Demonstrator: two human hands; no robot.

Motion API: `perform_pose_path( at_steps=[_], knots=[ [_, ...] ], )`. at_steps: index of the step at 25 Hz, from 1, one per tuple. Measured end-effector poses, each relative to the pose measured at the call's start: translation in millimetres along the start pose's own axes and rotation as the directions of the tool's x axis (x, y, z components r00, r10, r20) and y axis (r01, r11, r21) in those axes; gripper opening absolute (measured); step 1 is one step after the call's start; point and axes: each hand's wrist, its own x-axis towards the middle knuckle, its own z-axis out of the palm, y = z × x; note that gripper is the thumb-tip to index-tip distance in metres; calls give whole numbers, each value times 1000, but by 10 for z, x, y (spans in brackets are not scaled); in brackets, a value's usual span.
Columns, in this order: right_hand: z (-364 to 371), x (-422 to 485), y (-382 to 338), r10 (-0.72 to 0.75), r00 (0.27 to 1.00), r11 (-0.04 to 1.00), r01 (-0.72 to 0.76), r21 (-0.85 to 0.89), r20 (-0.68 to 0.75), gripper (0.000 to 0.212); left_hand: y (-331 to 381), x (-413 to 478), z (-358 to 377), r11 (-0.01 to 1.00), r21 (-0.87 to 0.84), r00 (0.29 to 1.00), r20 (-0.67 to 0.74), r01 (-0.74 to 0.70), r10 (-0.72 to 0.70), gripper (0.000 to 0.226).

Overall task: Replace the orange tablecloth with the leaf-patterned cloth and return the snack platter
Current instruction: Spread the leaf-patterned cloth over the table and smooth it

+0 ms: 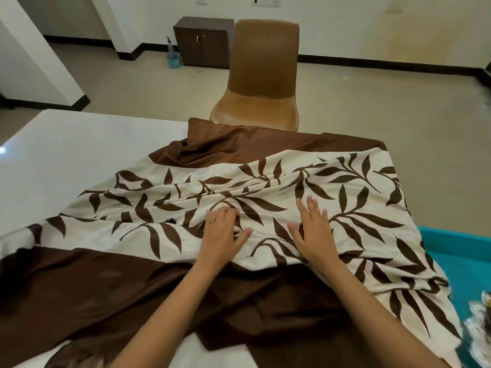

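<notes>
Left hand curls its fingers into a fold of the leaf-patterned cloth; right hand, at its 3 o'clock, presses flat with straight fingers. Cloth lies wrinkled under both on the white table.

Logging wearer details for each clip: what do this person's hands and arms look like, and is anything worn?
The left forearm and right forearm are bare, with no sleeve, watch or bracelet in view. The left hand wears a thin gold-coloured ring on one finger. The right hand shows no ring. No gloves.
</notes>
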Motion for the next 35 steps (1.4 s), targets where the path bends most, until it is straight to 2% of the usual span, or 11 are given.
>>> perform_pose_path(
  at_steps=[2, 4, 8, 11, 17, 22, 24, 26, 28, 31, 35],
  knots=[
    [17, -473, -290, -94, 991, 994, 99, 45, -94, 60, 63, -293, -50, 997, -3, 996, 31, -82, 82, 51],
    [194, -994, -480, -183, 978, 983, 185, 3, -97, 64, 54, -572, -80, 989, 63, 989, 72, -132, 127, 58],
    [445, -1605, -500, -150, 982, 972, 168, -166, 116, 98, -137, -1120, -183, 967, 224, 981, 171, -123, 85, 99],
    [330, -1804, -357, -146, 967, 957, 191, -218, 208, 104, -440, -1614, -259, 949, 264, 965, 239, -172, 109, 105],
    [48, -2288, 9, -147, 928, 943, 235, -234, 342, 103, -910, -2111, -505, 968, 250, 942, 329, -16, -69, 103],
    [-166, -2547, 182, -191, 885, 921, 312, -234, 425, 103, -1114, -2409, -648, 941, 217, 937, 179, 259, -299, 114],
    [-206, -2558, 130, -182, 881, 938, 288, -192, 436, 100, -1036, -2499, -669, 908, 226, 920, 99, 352, -380, 113],
    [-136, -2581, -65, -140, 932, 979, 181, -94, 335, 87, -883, -2624, -644, 883, 178, 893, 40, 435, -448, 106],
    [46, -2649, -343, -78, 958, 991, 105, -83, 276, 75, -742, -2742, -559, 864, 106, 867, 33, 493, -498, 94],
    [338, -2977, -687, -96, 934, 959, 180, -220, 344, 76, -650, -2848, -499, 861, 91, 862, 38, 501, -505, 76],
    [337, -3386, -636, -138, 914, 937, 245, -249, 382, 73, -655, -2897, -582, 902, 145, 902, 94, 406, -421, 70]
  ],
)
